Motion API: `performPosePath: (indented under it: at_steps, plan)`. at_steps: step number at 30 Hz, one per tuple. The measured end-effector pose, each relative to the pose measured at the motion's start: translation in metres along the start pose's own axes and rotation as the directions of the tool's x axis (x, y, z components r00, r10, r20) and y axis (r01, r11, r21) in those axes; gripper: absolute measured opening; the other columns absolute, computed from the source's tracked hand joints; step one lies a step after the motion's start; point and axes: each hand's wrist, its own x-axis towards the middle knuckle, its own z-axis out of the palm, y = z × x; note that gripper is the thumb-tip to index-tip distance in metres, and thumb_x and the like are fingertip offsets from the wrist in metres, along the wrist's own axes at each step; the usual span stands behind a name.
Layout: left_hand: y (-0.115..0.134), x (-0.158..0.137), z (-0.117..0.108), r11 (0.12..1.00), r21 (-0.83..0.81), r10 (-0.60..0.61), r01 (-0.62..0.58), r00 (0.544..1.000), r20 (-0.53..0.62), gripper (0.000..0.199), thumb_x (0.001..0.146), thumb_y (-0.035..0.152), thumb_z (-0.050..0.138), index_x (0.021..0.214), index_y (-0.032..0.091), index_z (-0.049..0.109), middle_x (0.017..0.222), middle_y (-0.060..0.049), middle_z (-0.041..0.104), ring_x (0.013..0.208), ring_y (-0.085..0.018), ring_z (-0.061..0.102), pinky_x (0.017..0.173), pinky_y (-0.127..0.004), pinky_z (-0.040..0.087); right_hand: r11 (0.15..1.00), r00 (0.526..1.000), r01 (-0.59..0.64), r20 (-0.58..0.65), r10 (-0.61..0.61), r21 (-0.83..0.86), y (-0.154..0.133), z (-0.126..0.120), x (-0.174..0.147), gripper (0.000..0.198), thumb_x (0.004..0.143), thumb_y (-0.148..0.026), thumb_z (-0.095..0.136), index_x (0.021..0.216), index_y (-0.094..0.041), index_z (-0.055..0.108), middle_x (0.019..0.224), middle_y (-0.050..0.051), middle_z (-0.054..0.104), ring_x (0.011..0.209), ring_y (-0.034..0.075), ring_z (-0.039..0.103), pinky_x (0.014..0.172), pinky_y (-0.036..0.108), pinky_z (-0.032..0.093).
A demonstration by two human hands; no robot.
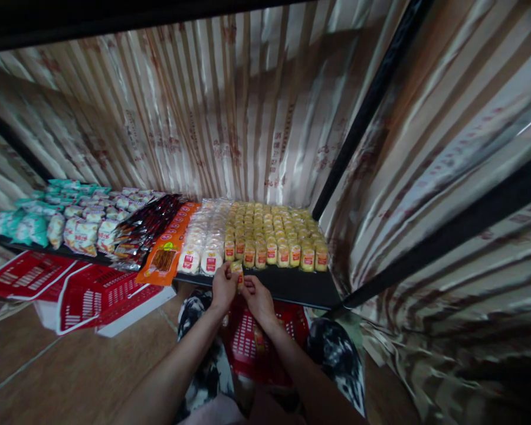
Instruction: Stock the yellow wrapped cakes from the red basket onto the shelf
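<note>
Between my two hands is a small yellow snack packet (pixel 238 275) with a red label, held upright just in front of the shelf edge. My left hand (pixel 223 290) pinches it from the left side. The fingers of my right hand (pixel 257 298) are curled at its right lower edge, touching it. Behind it on the black shelf (pixel 287 287) stand rows of matching yellow packets (pixel 283 239). Below my forearms, a red basket (pixel 243 339) sits between my knees with a few packets inside, partly hidden by my right arm.
Left along the shelf lie round white packets (pixel 211 260), an orange bag (pixel 163 257), dark red packets (pixel 146 227), white bags (pixel 82 233) and teal bags (pixel 32 227). More red baskets (pixel 86 298) lie on the floor. Black poles (pixel 367 112) and striped curtain (pixel 256 106) enclose the shelf.
</note>
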Motion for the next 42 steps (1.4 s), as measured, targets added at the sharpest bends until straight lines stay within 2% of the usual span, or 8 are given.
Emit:
performPosePath:
  at_steps: [4, 8, 11, 17, 26, 32, 35, 42]
  plan:
    - [0.006, 0.012, 0.003, 0.989, 0.119, 0.099, -0.091, 0.993, -0.058, 0.036, 0.073, 0.02, 0.059, 0.109, 0.013, 0.058, 0.092, -0.006, 0.062, 0.085, -0.016, 0.057, 0.083, -0.029, 0.043, 0.964, 0.988, 0.107, -0.083, -0.131, -0.242, -0.006, -0.005, 0.012, 0.028, 0.079, -0.023, 0.045, 0.101, -0.023, 0.063, 0.095, 0.004, 0.063, 0.071, 0.014, 0.06, 0.073, 0.029, 0.048]
    - [0.012, 0.022, 0.006, 0.959, 0.228, 0.19, -0.167, 0.978, -0.082, 0.036, 0.076, 0.021, 0.056, 0.112, 0.012, 0.057, 0.1, -0.009, 0.062, 0.096, -0.02, 0.056, 0.091, -0.033, 0.041, 0.924, 0.97, 0.202, -0.067, -0.235, -0.325, 0.0, -0.006, 0.028, 0.045, 0.081, -0.016, 0.037, 0.123, -0.02, 0.053, 0.109, 0.009, 0.059, 0.096, 0.018, 0.058, 0.084, 0.031, 0.047]
    - [0.014, 0.027, 0.01, 0.941, 0.283, 0.223, -0.184, 0.968, -0.112, 0.038, 0.077, 0.019, 0.055, 0.114, 0.011, 0.056, 0.106, -0.012, 0.062, 0.104, -0.022, 0.053, 0.094, -0.035, 0.039, 0.904, 0.968, 0.221, -0.029, -0.248, -0.367, 0.009, -0.007, 0.037, 0.049, 0.082, -0.014, 0.036, 0.13, -0.019, 0.047, 0.115, 0.011, 0.058, 0.102, 0.02, 0.057, 0.088, 0.034, 0.046]
    - [0.016, 0.036, 0.015, 0.913, 0.369, 0.221, -0.174, 0.971, -0.09, 0.036, 0.08, 0.022, 0.052, 0.115, 0.011, 0.055, 0.11, -0.013, 0.061, 0.107, -0.024, 0.053, 0.095, -0.036, 0.039, 0.876, 0.964, 0.235, -0.014, -0.266, -0.42, 0.022, -0.005, 0.039, 0.051, 0.085, -0.014, 0.034, 0.135, -0.022, 0.04, 0.115, 0.009, 0.06, 0.104, 0.019, 0.057, 0.092, 0.032, 0.044]
    - [0.013, 0.044, 0.021, 0.94, 0.294, 0.193, -0.172, 0.98, -0.041, 0.036, 0.08, 0.019, 0.052, 0.116, 0.017, 0.055, 0.115, -0.01, 0.06, 0.108, -0.021, 0.054, 0.096, -0.033, 0.039, 0.859, 0.956, 0.247, -0.034, -0.292, -0.449, 0.025, -0.001, 0.039, 0.056, 0.083, -0.013, 0.034, 0.137, -0.022, 0.037, 0.112, 0.008, 0.061, 0.1, 0.018, 0.058, 0.092, 0.031, 0.045]
    - [0.013, 0.048, 0.022, 0.961, 0.257, 0.116, -0.105, 0.993, -0.029, 0.033, 0.08, 0.021, 0.054, 0.112, 0.018, 0.057, 0.111, -0.009, 0.062, 0.104, -0.021, 0.057, 0.093, -0.033, 0.041, 0.861, 0.953, 0.245, -0.051, -0.298, -0.445, 0.021, -0.001, 0.038, 0.054, 0.083, -0.014, 0.033, 0.137, -0.019, 0.038, 0.105, 0.009, 0.064, 0.094, 0.018, 0.06, 0.09, 0.03, 0.046]
    - [0.011, 0.048, 0.024, 0.941, 0.306, 0.156, -0.142, 0.988, -0.02, 0.033, 0.082, 0.022, 0.051, 0.114, 0.016, 0.056, 0.112, -0.01, 0.061, 0.105, -0.022, 0.056, 0.094, -0.034, 0.04, 0.864, 0.954, 0.242, -0.056, -0.296, -0.442, 0.019, 0.0, 0.038, 0.053, 0.083, -0.015, 0.032, 0.136, -0.018, 0.039, 0.104, 0.009, 0.064, 0.09, 0.018, 0.061, 0.088, 0.031, 0.048]
    - [0.008, 0.042, 0.027, 0.887, 0.397, 0.255, -0.235, 0.967, 0.003, 0.038, 0.084, 0.015, 0.043, 0.121, 0.019, 0.049, 0.117, -0.01, 0.052, 0.109, -0.02, 0.052, 0.094, -0.03, 0.042, 0.863, 0.945, 0.253, -0.078, -0.317, -0.437, 0.02, 0.001, 0.038, 0.053, 0.082, -0.015, 0.034, 0.135, -0.016, 0.042, 0.11, 0.012, 0.063, 0.099, 0.021, 0.059, 0.091, 0.033, 0.046]
